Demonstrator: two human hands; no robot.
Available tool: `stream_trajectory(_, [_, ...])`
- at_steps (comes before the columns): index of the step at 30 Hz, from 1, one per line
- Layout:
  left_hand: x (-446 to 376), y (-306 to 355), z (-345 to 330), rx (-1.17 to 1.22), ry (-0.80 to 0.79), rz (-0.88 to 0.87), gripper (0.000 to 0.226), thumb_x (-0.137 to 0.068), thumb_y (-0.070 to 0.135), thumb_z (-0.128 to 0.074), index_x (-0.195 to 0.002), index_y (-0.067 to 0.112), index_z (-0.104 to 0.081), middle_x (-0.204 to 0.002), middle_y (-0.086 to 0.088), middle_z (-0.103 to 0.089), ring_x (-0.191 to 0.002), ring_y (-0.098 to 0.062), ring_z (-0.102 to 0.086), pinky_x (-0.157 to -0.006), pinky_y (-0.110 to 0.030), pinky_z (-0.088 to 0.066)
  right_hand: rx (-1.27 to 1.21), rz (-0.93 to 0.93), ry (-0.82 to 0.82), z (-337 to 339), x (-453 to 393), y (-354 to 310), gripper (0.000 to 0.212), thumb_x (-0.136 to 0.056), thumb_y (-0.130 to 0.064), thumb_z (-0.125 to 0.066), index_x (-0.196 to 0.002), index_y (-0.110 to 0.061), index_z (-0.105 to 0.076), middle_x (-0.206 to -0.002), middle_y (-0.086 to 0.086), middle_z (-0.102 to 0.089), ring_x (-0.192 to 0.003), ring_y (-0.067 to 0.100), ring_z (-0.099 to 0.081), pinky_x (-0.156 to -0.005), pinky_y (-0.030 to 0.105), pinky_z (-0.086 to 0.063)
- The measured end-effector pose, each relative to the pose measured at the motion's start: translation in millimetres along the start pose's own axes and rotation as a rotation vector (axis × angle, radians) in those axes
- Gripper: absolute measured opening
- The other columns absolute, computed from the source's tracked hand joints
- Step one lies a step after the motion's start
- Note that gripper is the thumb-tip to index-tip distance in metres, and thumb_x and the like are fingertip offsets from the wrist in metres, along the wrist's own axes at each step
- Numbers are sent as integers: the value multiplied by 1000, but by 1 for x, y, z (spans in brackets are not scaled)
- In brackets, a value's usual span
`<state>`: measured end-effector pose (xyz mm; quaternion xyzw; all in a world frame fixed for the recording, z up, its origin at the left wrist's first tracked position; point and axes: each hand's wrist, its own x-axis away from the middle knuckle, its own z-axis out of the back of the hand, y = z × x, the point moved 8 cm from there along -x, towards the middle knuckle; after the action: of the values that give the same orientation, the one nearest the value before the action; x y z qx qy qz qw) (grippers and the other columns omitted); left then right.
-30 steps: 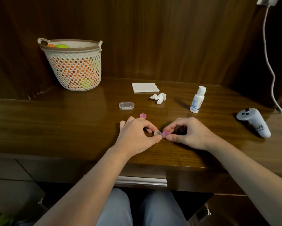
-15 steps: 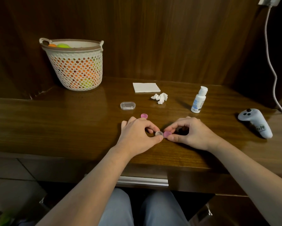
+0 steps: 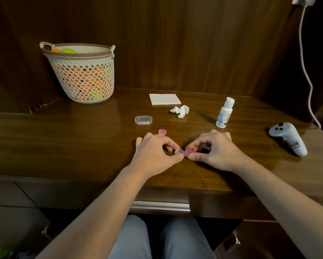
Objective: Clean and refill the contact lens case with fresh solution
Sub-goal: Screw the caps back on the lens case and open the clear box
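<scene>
A small contact lens case (image 3: 179, 151) lies on the brown wooden table (image 3: 82, 146) near its front. My left hand (image 3: 155, 153) pinches its uncapped, clear well between thumb and forefinger. My right hand (image 3: 215, 150) pinches the pink cap (image 3: 188, 152) sitting on the case's other well. A second pink cap (image 3: 162, 131) lies loose on the table just beyond my left hand. The white solution bottle (image 3: 224, 113) stands upright with its cap on, behind my right hand.
A clear oval box (image 3: 143, 120), a crumpled tissue (image 3: 180, 110) and a folded white tissue (image 3: 164, 99) lie further back. A mesh basket (image 3: 82, 75) of balls stands at the back left. A grey controller (image 3: 288, 138) lies at the right, below a white cable (image 3: 306, 68).
Both hands stay on the case in the same place. Only a slight shift of the fingers and of the camera shows.
</scene>
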<state>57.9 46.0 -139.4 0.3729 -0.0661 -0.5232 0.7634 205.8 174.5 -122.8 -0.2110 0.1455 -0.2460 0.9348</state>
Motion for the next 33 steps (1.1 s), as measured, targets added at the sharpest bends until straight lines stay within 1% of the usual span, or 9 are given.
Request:
stream_trajectory(4, [1, 1, 1, -4, -3, -5, 22, -87, 60, -75, -100, 43, -77, -93, 26, -67, -123, -6, -46, -100, -41, -27, -64, -17, 0, -2, 4, 1, 33, -71, -81, -67, -94, -58, -76, -98, -35, -73, -110, -6, -53, -107, 46, -32])
stream_trajectory(8, [3, 5, 1, -28, 8, -20, 24, -88, 62, -73, -101, 43, -77, -93, 27, -66, -124, -5, -45, -97, -38, -24, -132, -51, -82, -7, 7, 1, 37, -73, -79, -67, -101, -54, -74, -104, -47, -67, -110, -23, -49, -115, 52, -30])
stream_trajectory(12, [3, 5, 3, -36, 7, -16, 27, -88, 63, -73, -105, 43, -77, -93, 26, -66, -122, -6, -46, -98, -39, -27, -185, -83, -93, -3, 9, -3, 49, -72, -75, -72, -112, -47, -79, -107, -29, -75, -118, -2, -60, -117, 59, -41])
stream_trajectory(18, [3, 4, 5, -53, 6, -24, 42, -87, 69, -68, -119, 42, -75, -97, 27, -65, -120, -4, -46, -98, -39, -29, -197, -63, -43, 1, 10, 2, 45, -74, -79, -74, -111, -54, -76, -105, -35, -73, -111, -7, -62, -109, 49, -48])
stream_trajectory(21, [4, 0, 15, 72, 90, 28, 19, -93, 56, -68, -106, 44, -73, -97, 27, -63, -108, -4, -54, -103, -44, -37, -249, -54, 107, 17, -1, 6, 20, -90, -60, -76, -109, -54, -73, -104, -38, -70, -102, -13, -61, -87, 31, -52])
stream_trajectory(24, [6, -14, 30, 318, 241, 162, 5, -100, 39, -69, -95, 40, -68, -97, 19, -69, -96, -8, -65, -100, -48, -53, -212, -54, 165, 27, -24, -3, 15, -96, -47, -76, -109, -54, -70, -99, -26, -72, -94, -2, -66, -74, 23, -56])
stream_trajectory(26, [9, -24, 40, 415, 343, 252, 12, -104, 34, -65, -94, 40, -62, -100, 11, -72, -93, -10, -67, -93, -41, -60, -146, -41, 103, 21, -47, -17, 21, -96, -47, -77, -116, -49, -70, -107, -24, -72, -94, 1, -67, -72, 19, -52])
stream_trajectory(29, [10, -30, 47, 378, 410, 302, 9, -106, 30, -61, -98, 35, -60, -96, 6, -69, -91, -17, -68, -94, -52, -59, -16, -12, -59, -4, -80, -44, 43, -95, -49, -78, -135, -33, -69, -121, -14, -69, -98, 4, -66, -72, 16, -49])
stream_trajectory(33, [9, -29, 47, 300, 404, 297, 22, -105, 24, -63, -93, 40, -56, -100, 10, -67, -100, -17, -66, -99, -50, -57, 110, -28, -136, -27, -108, -69, 52, -95, -38, -82, -143, -25, -65, -138, -2, -67, -114, 13, -64, -92, 28, -54])
